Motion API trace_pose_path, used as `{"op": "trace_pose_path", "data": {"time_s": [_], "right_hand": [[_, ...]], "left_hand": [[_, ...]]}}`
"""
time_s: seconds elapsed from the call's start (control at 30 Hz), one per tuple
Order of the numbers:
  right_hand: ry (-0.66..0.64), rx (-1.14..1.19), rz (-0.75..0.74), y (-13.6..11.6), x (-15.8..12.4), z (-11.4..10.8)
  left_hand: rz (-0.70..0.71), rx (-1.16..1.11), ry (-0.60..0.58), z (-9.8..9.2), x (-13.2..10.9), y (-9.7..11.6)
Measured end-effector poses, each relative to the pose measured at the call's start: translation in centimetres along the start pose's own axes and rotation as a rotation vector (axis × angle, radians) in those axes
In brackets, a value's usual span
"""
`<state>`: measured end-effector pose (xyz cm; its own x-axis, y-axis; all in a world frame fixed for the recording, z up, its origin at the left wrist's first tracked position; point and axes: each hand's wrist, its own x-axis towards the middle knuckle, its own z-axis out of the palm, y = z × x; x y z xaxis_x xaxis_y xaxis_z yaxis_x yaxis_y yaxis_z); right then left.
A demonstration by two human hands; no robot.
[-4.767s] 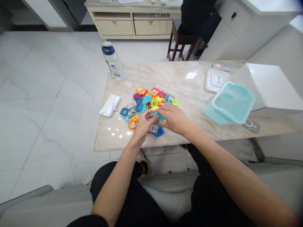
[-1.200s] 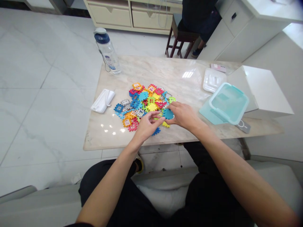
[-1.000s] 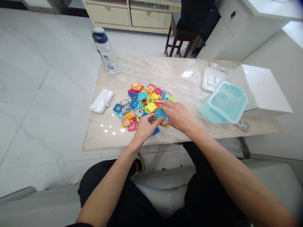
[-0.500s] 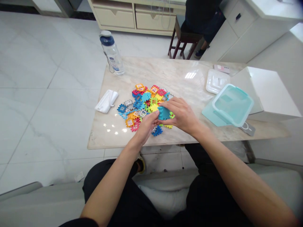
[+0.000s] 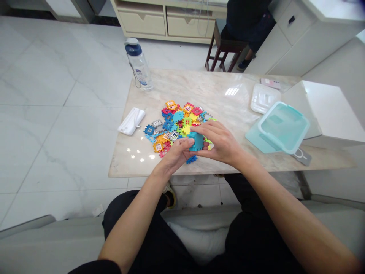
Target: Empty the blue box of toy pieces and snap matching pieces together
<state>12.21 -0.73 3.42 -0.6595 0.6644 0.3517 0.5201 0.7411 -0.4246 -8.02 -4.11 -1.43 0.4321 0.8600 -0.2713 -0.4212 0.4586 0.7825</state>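
Between my two hands is a teal block (image 5: pixel 197 142) made of notched interlocking tiles, held above the near side of a pile. My left hand (image 5: pixel 180 150) grips its left side, thumb on the near face. Around its right side, my right hand (image 5: pixel 221 142) has fingers over the top and thumb below. Both hands hide parts of the block. Behind and to the left lies the pile of colourful interlocking plastic tiles (image 5: pixel 171 125), in blue, orange, red, yellow, green and grey, some with window patterns.
A water bottle (image 5: pixel 142 70) stands at the table's (image 5: pixel 222 102) far left corner, with a white packet (image 5: pixel 131 121) nearer. On the right are a teal tub (image 5: pixel 264 135), a clear lid (image 5: pixel 264 98), a white box (image 5: pixel 332 110) and a grey phone (image 5: pixel 302 156). A person (image 5: pixel 248 23) sits beyond.
The teal block has tilted in my hands and come slightly lower, so a broader face shows. My right fingers have shifted along its top. The whole view has moved slightly.
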Motion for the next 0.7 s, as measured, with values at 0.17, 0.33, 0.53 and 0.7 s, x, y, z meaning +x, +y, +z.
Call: {"op": "trace_pose_path", "data": {"time_s": [0.17, 0.33, 0.53, 0.7], "right_hand": [[-0.016, -0.027, 0.006, 0.2, -0.1, 0.0], [0.019, -0.059, -0.010, 1.3, -0.4, 0.2], [-0.046, -0.295, -0.016, 2.3, -0.8, -0.2], [-0.107, -0.373, -0.012, 1.9, -0.7, 0.0]], "left_hand": [[0.015, -0.028, -0.028, 0.0, 0.1, 0.0], [0.073, -0.003, 0.008, -0.3, 0.7, -0.5], [0.212, 0.268, 0.300, -0.6, 1.5, -1.5], [0.277, 0.491, 0.373, -0.4, 1.5, -2.1]]}}
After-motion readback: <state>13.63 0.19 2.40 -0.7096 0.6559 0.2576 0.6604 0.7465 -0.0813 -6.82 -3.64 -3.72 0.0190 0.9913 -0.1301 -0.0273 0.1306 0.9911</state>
